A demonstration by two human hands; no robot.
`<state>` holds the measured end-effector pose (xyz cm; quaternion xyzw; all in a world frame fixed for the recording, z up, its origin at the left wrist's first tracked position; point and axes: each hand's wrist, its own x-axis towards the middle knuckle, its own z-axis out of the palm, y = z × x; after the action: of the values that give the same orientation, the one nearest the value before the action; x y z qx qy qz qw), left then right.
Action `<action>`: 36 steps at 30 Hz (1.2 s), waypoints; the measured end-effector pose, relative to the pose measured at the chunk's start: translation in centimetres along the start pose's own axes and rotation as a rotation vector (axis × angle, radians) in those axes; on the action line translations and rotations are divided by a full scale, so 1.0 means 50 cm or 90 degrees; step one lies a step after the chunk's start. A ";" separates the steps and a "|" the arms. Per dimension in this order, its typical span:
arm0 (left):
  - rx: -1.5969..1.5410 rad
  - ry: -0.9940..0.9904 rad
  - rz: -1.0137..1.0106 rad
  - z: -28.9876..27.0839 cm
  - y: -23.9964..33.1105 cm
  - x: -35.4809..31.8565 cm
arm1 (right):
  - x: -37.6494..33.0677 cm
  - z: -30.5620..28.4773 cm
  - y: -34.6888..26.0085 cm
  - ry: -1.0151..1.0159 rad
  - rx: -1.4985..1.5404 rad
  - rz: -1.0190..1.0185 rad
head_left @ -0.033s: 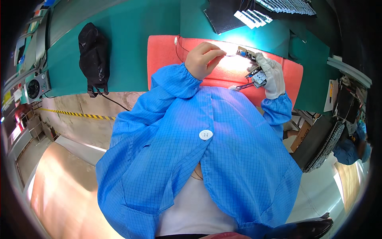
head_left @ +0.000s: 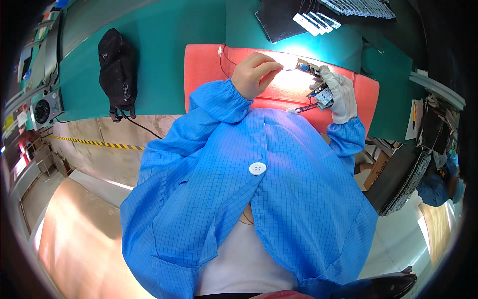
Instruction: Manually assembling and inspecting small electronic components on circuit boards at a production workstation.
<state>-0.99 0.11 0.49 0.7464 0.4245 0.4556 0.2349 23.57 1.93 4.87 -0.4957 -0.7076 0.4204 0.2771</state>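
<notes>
Little moved, board [head_left: 309,68] near mat [head_left: 199,70] edge, open tabletop [head_left: 162,74]

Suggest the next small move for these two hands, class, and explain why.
Perhaps ease the left hand slightly toward the circuit board: its bare fingertips seem to pinch a thin wire leading that way, while the gloved right hand holds the board over the red pad. Glare hides whether the wire is attached, so a gentle move seems wise.

The green tabletop [head_left: 164,60] carries a red pad [head_left: 271,94] along its near edge, a black bundle [head_left: 115,70] farther left, and a black sheet [head_left: 280,26] toward the far edge.
</notes>
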 end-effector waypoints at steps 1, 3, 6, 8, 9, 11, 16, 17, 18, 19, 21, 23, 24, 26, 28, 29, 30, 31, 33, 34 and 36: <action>-0.002 -0.005 -0.011 -0.001 0.002 0.000 | 0.010 -0.010 -0.032 -0.039 0.094 0.211; -0.004 -0.009 -0.022 -0.001 0.003 0.000 | 0.012 -0.012 -0.041 -0.079 0.187 0.422; 0.003 -0.013 -0.016 0.001 0.003 -0.002 | 0.004 0.000 -0.017 -0.003 0.181 0.303; 0.002 -0.014 -0.015 0.004 0.000 -0.004 | 0.004 0.004 -0.018 0.027 0.132 0.233; 0.002 -0.014 -0.015 0.005 -0.001 -0.005 | 0.004 0.004 -0.020 0.027 0.132 0.233; 0.003 -0.009 -0.016 0.008 -0.004 -0.005 | 0.010 -0.001 -0.028 -0.001 0.091 0.272; 0.008 -0.008 -0.017 0.003 0.002 -0.001 | 0.022 -0.012 -0.047 -0.064 0.094 0.397; 0.006 -0.007 -0.015 0.003 0.001 0.000 | 0.023 -0.012 -0.050 -0.058 0.110 0.417; 0.005 -0.009 -0.015 0.003 -0.001 0.001 | 0.021 -0.011 -0.049 -0.057 0.111 0.418; 0.009 -0.009 -0.016 0.003 -0.003 0.000 | 0.018 -0.009 -0.045 -0.046 0.116 0.381; 0.014 -0.011 -0.017 0.002 -0.004 -0.001 | 0.010 -0.006 -0.032 -0.035 0.123 0.343; 0.012 -0.011 -0.023 0.003 -0.003 -0.002 | -0.001 -0.008 -0.019 -0.043 0.052 0.163; 0.011 -0.012 -0.023 0.003 -0.002 -0.003 | -0.002 -0.009 -0.022 -0.042 0.053 0.164; 0.008 -0.016 -0.030 0.004 -0.001 -0.004 | 0.002 -0.010 -0.044 -0.035 0.079 0.271; 0.006 -0.016 -0.029 0.005 0.000 -0.004 | 0.004 -0.010 -0.055 -0.019 0.096 0.285; 0.004 -0.015 -0.028 0.005 0.001 -0.003 | 0.004 -0.010 -0.056 -0.003 0.113 0.299; 0.001 -0.023 -0.029 0.002 0.002 -0.002 | 0.000 -0.009 -0.047 -0.002 0.114 0.300; -0.009 -0.012 -0.035 0.003 0.007 0.000 | -0.006 -0.008 -0.026 -0.002 0.040 0.186; -0.021 -0.001 -0.040 0.005 0.010 0.004 | -0.013 -0.012 0.006 -0.004 -0.117 -0.012; -0.016 0.001 -0.045 0.005 0.009 0.003 | -0.013 -0.011 -0.002 -0.004 -0.116 -0.011; -0.012 0.002 -0.050 0.007 0.006 0.003 | -0.010 -0.009 -0.025 0.003 0.002 0.086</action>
<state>-0.51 0.09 0.63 0.7263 0.4495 0.4513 0.2585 23.55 1.42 6.19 -0.5431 -0.6710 0.4383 0.2503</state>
